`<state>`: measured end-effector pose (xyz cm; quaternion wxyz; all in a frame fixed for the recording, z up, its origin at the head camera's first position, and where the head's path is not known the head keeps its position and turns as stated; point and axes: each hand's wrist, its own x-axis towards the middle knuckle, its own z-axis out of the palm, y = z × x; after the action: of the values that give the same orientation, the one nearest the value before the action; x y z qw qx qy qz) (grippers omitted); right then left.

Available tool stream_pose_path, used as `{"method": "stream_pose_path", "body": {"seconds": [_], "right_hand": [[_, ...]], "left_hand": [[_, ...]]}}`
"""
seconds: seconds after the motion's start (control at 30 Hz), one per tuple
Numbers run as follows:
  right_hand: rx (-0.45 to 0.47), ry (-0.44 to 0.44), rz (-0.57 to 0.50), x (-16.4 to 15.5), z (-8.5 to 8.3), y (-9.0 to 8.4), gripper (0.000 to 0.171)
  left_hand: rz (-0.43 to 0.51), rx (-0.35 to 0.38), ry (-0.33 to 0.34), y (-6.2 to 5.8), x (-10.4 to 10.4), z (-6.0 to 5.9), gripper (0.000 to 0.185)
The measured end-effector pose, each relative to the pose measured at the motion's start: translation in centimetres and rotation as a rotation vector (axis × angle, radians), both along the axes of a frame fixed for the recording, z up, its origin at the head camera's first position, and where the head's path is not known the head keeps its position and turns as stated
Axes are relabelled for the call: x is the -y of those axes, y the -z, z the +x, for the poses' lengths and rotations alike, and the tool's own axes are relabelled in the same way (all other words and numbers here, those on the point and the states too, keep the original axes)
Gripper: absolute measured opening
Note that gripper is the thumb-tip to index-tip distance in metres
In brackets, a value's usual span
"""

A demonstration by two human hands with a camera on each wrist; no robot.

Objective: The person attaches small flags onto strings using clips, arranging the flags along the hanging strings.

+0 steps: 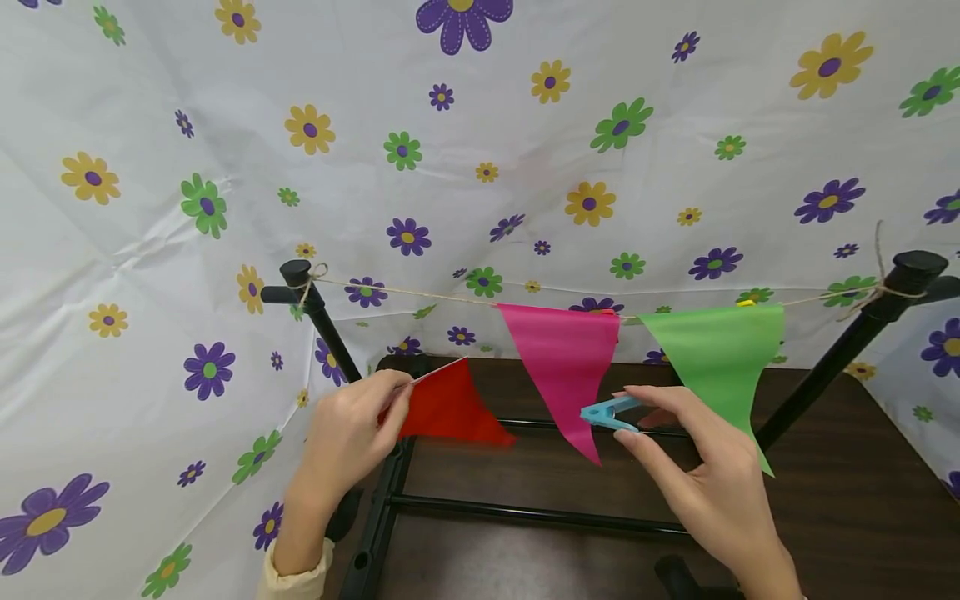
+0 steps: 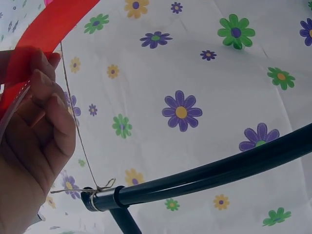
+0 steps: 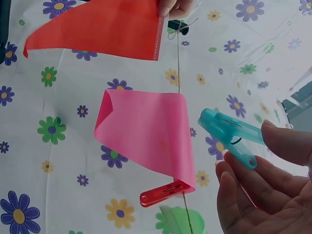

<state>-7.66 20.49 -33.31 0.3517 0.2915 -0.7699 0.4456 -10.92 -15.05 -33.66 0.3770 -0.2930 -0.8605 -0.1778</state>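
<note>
Pinching the red flag (image 1: 450,410) by its top edge just below the twine (image 1: 420,292), the left hand (image 1: 352,433) has fingers clamped on it, while the right hand (image 1: 705,475) grips a blue clothespin (image 1: 609,413) beside the hanging pink flag (image 1: 566,358).

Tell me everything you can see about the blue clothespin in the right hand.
The blue clothespin is translucent teal plastic, with two long arms meeting at a rounded nose. It hangs in the air, pinched by the right hand, thumb on one arm and fingers under the other, nose pointing left toward the pink flag. Its tip looks close to the flag's edge in the head view; it is clipped onto nothing.
</note>
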Motion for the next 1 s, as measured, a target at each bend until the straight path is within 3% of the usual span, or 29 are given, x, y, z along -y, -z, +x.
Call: {"method": "stream_pose_path", "body": {"seconds": [0.13, 0.43, 0.6, 0.73, 1.0], "right_hand": [[-0.056, -0.008, -0.025, 0.3, -0.8, -0.1, 0.054], [-0.053, -0.044, -0.04, 0.7, -1.3, -0.8, 0.056], [-0.029, -0.062, -0.062, 0.9, -1.4, -1.2, 0.054], [-0.02, -0.08, -0.109, 1.2, -1.6, -1.5, 0.051], [-0.066, -0.086, -0.158, 1.8, -2.0, -2.7, 0.05]], "left_hand": [[0.022, -0.003, 0.034, -0.6, 0.1, -0.5, 0.016], [0.136, -0.048, 0.108, -1.1, 0.6, -1.9, 0.02], [0.222, -0.013, 0.143, -0.9, 0.9, -2.4, 0.025], [0.273, 0.023, 0.152, -1.1, 0.9, -2.6, 0.011], [0.334, 0.066, 0.132, -1.8, 0.8, -2.6, 0.022]]}}
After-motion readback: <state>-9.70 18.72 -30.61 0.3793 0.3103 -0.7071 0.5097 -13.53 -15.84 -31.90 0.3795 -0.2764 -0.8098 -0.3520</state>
